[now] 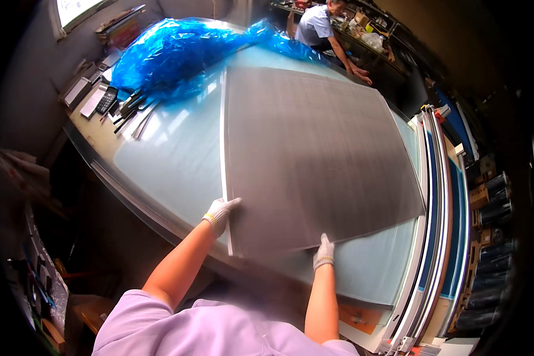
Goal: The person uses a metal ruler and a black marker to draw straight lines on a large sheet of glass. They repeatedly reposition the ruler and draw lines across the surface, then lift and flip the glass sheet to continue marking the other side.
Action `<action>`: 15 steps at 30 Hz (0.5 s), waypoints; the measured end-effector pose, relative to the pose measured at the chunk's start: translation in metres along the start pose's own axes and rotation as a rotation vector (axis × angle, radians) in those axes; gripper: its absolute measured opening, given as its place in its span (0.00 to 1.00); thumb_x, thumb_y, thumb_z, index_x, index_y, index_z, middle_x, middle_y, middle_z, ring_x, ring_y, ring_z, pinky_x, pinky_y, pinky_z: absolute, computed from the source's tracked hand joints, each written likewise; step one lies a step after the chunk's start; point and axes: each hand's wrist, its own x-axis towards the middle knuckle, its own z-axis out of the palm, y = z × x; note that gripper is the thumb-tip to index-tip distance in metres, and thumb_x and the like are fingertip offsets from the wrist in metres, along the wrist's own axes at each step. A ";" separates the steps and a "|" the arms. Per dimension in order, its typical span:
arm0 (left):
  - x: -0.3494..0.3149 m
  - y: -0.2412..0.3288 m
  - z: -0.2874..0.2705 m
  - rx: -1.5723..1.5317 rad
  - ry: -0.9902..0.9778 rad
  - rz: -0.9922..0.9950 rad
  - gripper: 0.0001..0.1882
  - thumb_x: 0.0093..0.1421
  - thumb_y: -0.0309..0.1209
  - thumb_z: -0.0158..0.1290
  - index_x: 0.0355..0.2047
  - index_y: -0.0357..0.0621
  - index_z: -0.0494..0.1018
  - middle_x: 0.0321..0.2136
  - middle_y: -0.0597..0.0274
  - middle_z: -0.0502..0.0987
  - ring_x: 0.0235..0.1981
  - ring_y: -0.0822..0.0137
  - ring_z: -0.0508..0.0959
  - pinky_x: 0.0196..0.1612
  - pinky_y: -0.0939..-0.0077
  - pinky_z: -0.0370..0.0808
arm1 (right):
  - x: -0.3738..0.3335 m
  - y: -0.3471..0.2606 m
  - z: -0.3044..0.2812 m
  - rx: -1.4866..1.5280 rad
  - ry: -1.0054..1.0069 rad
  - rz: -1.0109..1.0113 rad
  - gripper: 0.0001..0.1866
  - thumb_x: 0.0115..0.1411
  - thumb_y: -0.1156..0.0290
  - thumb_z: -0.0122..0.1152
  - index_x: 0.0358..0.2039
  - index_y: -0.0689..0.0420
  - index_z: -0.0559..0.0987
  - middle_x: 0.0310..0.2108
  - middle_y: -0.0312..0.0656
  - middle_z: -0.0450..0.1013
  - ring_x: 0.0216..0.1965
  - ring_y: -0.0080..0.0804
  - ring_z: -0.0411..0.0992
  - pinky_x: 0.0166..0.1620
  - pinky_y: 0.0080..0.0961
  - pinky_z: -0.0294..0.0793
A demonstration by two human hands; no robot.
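Observation:
A large dark grey-brown sheet point(317, 157), which looks like mesh, lies across the pale, glossy tabletop point(166, 172). A narrow white strip point(223, 142) runs along its left side. My left hand point(219, 216), in a white knitted glove, is closed on that side close to the near corner, thumb lying over the strip. My right hand point(324, 254), gloved too, pinches the sheet's near edge with the thumb on top; its fingers are partly hidden. The near edge looks slightly raised, with a paler bluish sheet point(362, 267) showing beneath it on the right.
Crumpled blue plastic film point(172, 56) covers the far left of the table, beside a calculator point(107, 99), notepads and several tools. Long metal rails or frames point(436, 213) line the right side. A co-worker point(315, 26) leans by the far edge near crowded shelves point(368, 35).

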 end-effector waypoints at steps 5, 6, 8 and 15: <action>0.016 -0.004 0.003 -0.056 -0.005 0.031 0.19 0.59 0.27 0.63 0.48 0.30 0.73 0.39 0.52 0.82 0.38 0.62 0.82 0.47 0.63 0.81 | -0.009 0.000 -0.004 0.536 -0.347 0.204 0.35 0.63 0.46 0.62 0.62 0.55 0.69 0.59 0.51 0.68 0.58 0.53 0.67 0.61 0.57 0.65; 0.008 0.003 0.007 -0.073 -0.027 0.037 0.19 0.59 0.27 0.62 0.48 0.30 0.73 0.39 0.52 0.82 0.38 0.62 0.83 0.47 0.63 0.81 | -0.012 -0.008 -0.007 0.610 -0.432 0.199 0.35 0.62 0.45 0.62 0.62 0.55 0.69 0.59 0.49 0.68 0.59 0.52 0.67 0.61 0.55 0.66; -0.006 0.018 0.011 -0.111 -0.066 0.049 0.20 0.60 0.27 0.62 0.49 0.29 0.73 0.39 0.52 0.82 0.38 0.62 0.83 0.48 0.64 0.80 | -0.007 -0.034 -0.015 0.754 -0.606 0.192 0.36 0.61 0.44 0.64 0.61 0.54 0.71 0.59 0.47 0.70 0.59 0.49 0.67 0.62 0.52 0.66; -0.007 0.016 -0.053 0.095 0.064 0.015 0.18 0.60 0.27 0.61 0.47 0.28 0.75 0.38 0.50 0.82 0.36 0.61 0.83 0.44 0.65 0.81 | 0.083 -0.052 -0.040 0.667 -0.296 0.210 0.24 0.68 0.57 0.58 0.57 0.60 0.73 0.56 0.44 0.74 0.59 0.44 0.69 0.64 0.47 0.67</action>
